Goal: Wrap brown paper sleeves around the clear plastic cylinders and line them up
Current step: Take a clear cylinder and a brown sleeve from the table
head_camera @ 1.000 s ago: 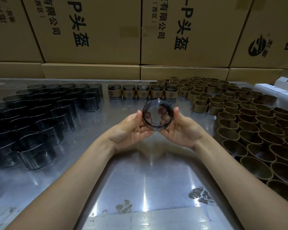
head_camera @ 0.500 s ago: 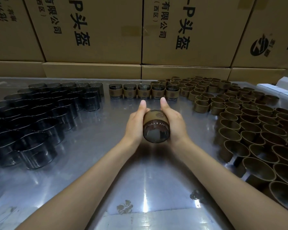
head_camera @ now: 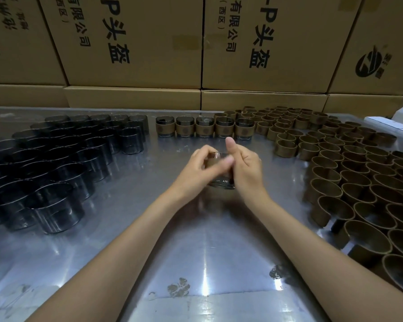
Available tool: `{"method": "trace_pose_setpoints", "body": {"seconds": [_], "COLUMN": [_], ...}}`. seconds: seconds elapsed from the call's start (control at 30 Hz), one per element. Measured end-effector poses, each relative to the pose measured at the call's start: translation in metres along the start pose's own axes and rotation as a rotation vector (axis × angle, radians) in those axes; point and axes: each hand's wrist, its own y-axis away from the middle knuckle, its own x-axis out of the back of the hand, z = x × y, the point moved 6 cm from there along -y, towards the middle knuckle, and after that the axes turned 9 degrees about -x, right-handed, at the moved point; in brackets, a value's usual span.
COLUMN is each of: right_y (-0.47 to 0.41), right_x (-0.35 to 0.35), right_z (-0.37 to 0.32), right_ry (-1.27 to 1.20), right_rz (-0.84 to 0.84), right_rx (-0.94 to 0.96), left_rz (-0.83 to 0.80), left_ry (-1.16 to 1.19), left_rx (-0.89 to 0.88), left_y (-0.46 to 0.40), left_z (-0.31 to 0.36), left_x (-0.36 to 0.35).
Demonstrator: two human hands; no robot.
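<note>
The left hand [head_camera: 199, 167] curls its fingers round the sleeved cylinder [head_camera: 219, 170], which sits between both hands above the metal table [head_camera: 196, 240] (motion blurs the fingertips). The right hand [head_camera: 244, 163] grips its other side, thumb pointing up. Half a second ago the cylinder lay tilted with its open end toward the camera; now it stands upright, lower, near the row of five finished cylinders [head_camera: 205, 129].

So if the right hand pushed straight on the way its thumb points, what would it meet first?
Probably the row of sleeved cylinders, near its right end; the right hand has only bare table in between, though depth is unclear.
</note>
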Motion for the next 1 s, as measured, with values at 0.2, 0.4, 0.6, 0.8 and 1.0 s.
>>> {"method": "trace_pose_setpoints", "body": {"seconds": [0.2,0.4,0.6,0.8,1.0], "right_y": [-0.007,-0.012,-0.011,-0.011,-0.012], "right_x": [-0.003,-0.012,-0.015,-0.015,-0.016], "right_z": [0.014,0.045,0.049,0.053,0.054], "right_ry": [0.327,0.406,0.487,0.503,0.518], "right_rz": [-0.006,-0.126,-0.154,-0.163,-0.176], "right_rx": [0.096,-0.193,-0.228,-0.229,-0.227], "left_rz": [-0.085,0.206,0.414,0.508,0.581], "left_ry": [-0.152,-0.236,-0.339,-0.449,-0.439], "left_rx": [0.003,0.132,0.244,0.271,0.328], "left_y": [0.002,-0.020,-0.056,-0.080,-0.084], "left_z": [-0.015,-0.047,-0.076,-0.093,-0.102], "left_x": [0.017,0.063,0.109,0.131,0.139]}}
